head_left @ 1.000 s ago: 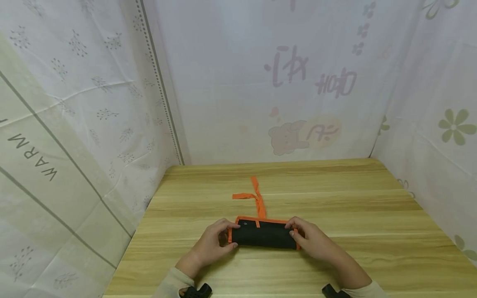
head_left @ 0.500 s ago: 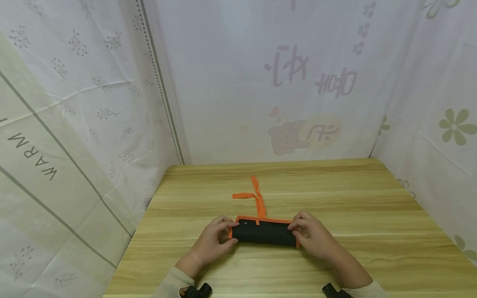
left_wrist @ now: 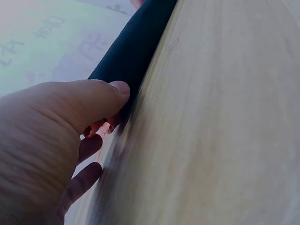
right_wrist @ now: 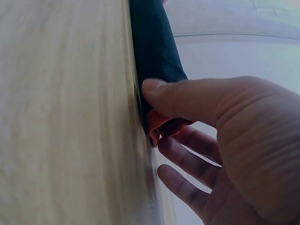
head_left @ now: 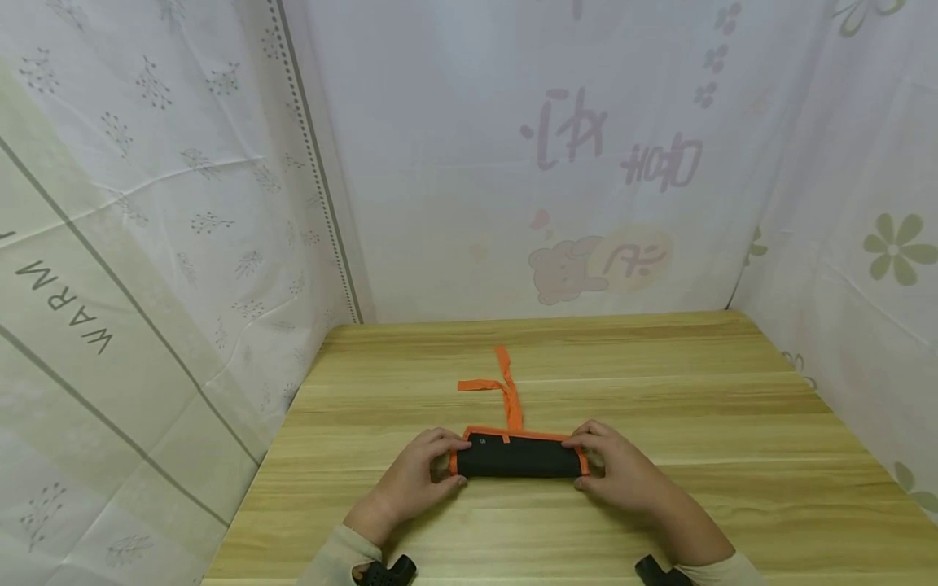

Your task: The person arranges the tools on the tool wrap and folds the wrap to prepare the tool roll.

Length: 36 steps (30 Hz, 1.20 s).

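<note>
A black cloth roll-up pouch (head_left: 520, 457) with orange edging lies rolled on the table, seen in the head view. My left hand (head_left: 414, 480) grips its left end, thumb on the near side and fingers over the top. At the opposite end my right hand (head_left: 619, 472) holds it the same way. Two orange tie straps (head_left: 512, 404) stretch from the roll's far edge toward the back. In the left wrist view the thumb presses the dark roll (left_wrist: 136, 47). The right wrist view shows the folded orange trim (right_wrist: 157, 123) at the end, under the thumb.
The wood-grain table (head_left: 659, 366) reaches back to a pale printed curtain (head_left: 440, 179). Further curtains hang along the left and right sides. Black wrist-worn devices (head_left: 388, 571) show at the bottom edge of the head view.
The right end of the roll has shifted slightly away from me, and the roll looks narrower and straighter. My right hand has regripped that end; the left hand has stayed nearly still.
</note>
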Motion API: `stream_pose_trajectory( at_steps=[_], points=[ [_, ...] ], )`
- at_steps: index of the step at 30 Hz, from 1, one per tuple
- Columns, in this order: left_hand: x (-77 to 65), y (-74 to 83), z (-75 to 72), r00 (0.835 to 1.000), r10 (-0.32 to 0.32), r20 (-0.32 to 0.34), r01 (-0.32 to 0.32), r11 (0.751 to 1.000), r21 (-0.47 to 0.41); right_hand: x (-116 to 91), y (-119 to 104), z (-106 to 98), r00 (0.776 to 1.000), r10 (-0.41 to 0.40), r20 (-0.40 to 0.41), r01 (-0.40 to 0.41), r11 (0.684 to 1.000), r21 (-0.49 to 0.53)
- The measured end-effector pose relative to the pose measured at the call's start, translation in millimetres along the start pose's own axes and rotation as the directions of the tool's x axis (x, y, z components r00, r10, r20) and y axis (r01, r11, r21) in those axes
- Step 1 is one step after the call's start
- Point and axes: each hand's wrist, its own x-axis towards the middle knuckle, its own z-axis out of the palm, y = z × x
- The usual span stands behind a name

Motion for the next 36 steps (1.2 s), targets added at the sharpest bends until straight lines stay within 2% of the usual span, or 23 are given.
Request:
stream_pose_trajectory(
  at_steps=[6, 10, 16, 23, 30, 36],
  points=[
    [-0.2, -0.9, 0.5, 1.0, -0.003, -0.001, 0.003, 1.0, 0.004, -1.1, 2.1, -0.2, 1.0, 0.0, -0.004, 0.0, 1.0, 0.004],
    [-1.4, -0.7, 0.0, 1.0, -0.027, 0.004, 0.027, 1.0, -0.002, -1.7, 3.3, -0.5, 1.0, 0.008, 0.009, -0.008, 0.999, 0.041],
    [-2.3, 3.0, -2.1, 0.994, -0.105, 0.042, 0.109, 0.988, -0.113, -1.0, 1.2, -1.9, 0.999, 0.028, 0.043, -0.034, 0.987, 0.16],
    [-2.6, 2.2, -0.9, 0.989, -0.12, 0.082, 0.136, 0.966, -0.221, 0.2, 0.6, -2.1, 0.998, 0.028, 0.051, -0.038, 0.979, 0.201],
    [-1.2, 1.5, -0.9, 0.996, -0.075, 0.039, 0.08, 0.985, -0.15, -0.8, -3.3, -3.8, 0.994, 0.063, 0.087, -0.08, 0.975, 0.207],
    [-0.2, 4.5, -2.5, 0.993, -0.096, 0.073, 0.107, 0.979, -0.171, -0.9, -3.3, -3.8, 0.992, 0.07, 0.106, -0.092, 0.972, 0.216]
  ],
)
